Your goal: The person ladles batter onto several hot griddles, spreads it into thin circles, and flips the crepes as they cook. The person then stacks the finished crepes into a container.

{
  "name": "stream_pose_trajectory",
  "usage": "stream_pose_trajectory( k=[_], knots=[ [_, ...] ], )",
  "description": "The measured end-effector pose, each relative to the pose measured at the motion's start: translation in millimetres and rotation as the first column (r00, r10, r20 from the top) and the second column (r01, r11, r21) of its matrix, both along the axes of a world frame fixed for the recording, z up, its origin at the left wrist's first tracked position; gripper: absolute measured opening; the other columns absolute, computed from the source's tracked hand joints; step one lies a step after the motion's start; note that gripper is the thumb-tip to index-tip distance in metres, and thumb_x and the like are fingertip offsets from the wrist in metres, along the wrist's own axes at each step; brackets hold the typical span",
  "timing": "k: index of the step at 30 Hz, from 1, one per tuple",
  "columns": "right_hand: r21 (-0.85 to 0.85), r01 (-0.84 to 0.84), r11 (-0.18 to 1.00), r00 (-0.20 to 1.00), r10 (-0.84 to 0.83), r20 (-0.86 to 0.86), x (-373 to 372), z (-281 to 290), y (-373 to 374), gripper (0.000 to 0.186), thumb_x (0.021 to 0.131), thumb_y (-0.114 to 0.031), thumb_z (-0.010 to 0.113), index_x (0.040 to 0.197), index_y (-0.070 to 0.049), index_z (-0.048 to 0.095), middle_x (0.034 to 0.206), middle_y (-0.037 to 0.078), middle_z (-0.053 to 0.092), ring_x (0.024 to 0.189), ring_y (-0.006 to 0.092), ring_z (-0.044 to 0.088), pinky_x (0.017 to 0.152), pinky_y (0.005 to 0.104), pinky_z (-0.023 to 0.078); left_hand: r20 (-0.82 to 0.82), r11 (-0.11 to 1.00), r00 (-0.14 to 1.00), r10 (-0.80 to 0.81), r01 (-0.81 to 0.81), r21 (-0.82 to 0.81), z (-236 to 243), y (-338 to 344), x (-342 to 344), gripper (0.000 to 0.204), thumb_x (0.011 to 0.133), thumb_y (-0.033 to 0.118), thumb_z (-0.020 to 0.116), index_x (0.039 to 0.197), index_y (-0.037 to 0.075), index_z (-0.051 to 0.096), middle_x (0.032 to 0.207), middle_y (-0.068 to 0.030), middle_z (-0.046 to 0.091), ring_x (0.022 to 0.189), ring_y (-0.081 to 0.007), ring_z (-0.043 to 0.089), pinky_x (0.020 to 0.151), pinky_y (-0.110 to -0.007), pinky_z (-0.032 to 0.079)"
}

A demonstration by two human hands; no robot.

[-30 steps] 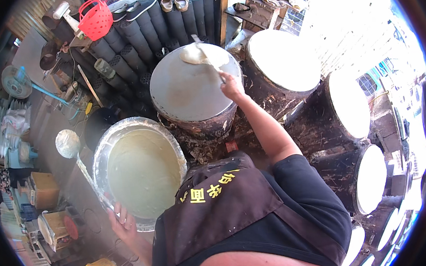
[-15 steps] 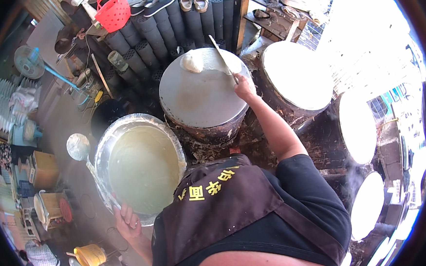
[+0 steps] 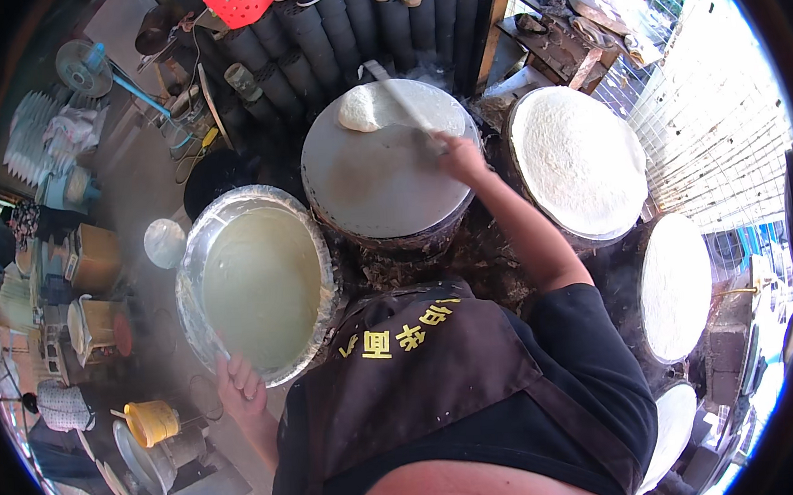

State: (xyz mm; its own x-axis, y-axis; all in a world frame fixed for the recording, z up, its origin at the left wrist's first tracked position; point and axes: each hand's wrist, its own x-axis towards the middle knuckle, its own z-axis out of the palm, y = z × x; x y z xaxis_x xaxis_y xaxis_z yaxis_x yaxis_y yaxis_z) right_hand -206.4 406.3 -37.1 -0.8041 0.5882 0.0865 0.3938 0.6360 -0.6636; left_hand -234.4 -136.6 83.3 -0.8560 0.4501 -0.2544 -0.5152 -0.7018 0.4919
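On the round griddle (image 3: 383,171) the right hand (image 3: 460,156), closed around a flat spreader (image 3: 398,100), has spread only the far-edge batter patch (image 3: 365,109), while the left hand (image 3: 240,384) clasps the batter basin (image 3: 196,260) beside it.

The round griddle (image 3: 383,180) carries a pale dough patch (image 3: 365,109), seemingly thin batter

My grey round metal griddle (image 3: 383,180) carries a white batter smear (image 3: 365,109); pale cream batter fills my silver round basin (image 3: 193,260); my dark brown apron (image 3: 422,373) bears yellow lettering.
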Motion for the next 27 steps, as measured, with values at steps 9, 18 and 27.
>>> stream_pose_trajectory(
  k=[9, 18, 27],
  knots=[
    [-0.116, 0.076, 0.990, 0.997, -0.075, 0.009, 1.1, 14.4, 30.2, 0.050, 0.076, -0.007, 0.061, 0.125, -0.019, 0.061, 0.091, 0.018, 0.070, 0.080, 0.0282, 0.069, 0.077, 0.0379, 0.055, 0.025, 0.986, 0.994, 0.109, -0.105, -0.128, 22.8, 26.1, 27.7, 0.045, 0.103, 0.017, 0.035, 0.146, 0.010, 0.027, 0.068, 0.0039, 0.029, 0.049, -0.0044, 0.025, 0.037, -0.019, 0.026],
    [-0.143, -0.360, 0.922, 0.928, 0.370, 0.049, -1.1, 34.7, -4.1, 0.048, 0.082, -0.005, 0.058, 0.127, -0.022, 0.060, 0.105, 0.015, 0.069, 0.089, 0.0236, 0.068, 0.083, 0.0370, 0.053, -0.093, 0.990, 0.994, 0.061, -0.072, -0.121, 28.3, 28.5, 45.1, 0.046, 0.103, 0.017, 0.038, 0.146, 0.005, 0.026, 0.072, 0.0000, 0.036, 0.051, -0.0056, 0.035, 0.037, -0.018, 0.032],
    [-0.272, -0.403, 0.874, 0.893, 0.441, 0.091, -16.0, 34.9, 12.6, 0.057, 0.076, 0.000, 0.056, 0.128, -0.022, 0.059, 0.073, 0.012, 0.068, 0.063, 0.0197, 0.067, 0.063, 0.0326, 0.055, -0.073, 0.943, 0.990, 0.124, -0.141, -0.303, 28.0, 26.6, 50.5, 0.046, 0.101, 0.014, 0.041, 0.145, 0.009, 0.029, 0.067, 0.0039, 0.029, 0.048, -0.0027, 0.027, 0.033, -0.017, 0.024]
  ],
)
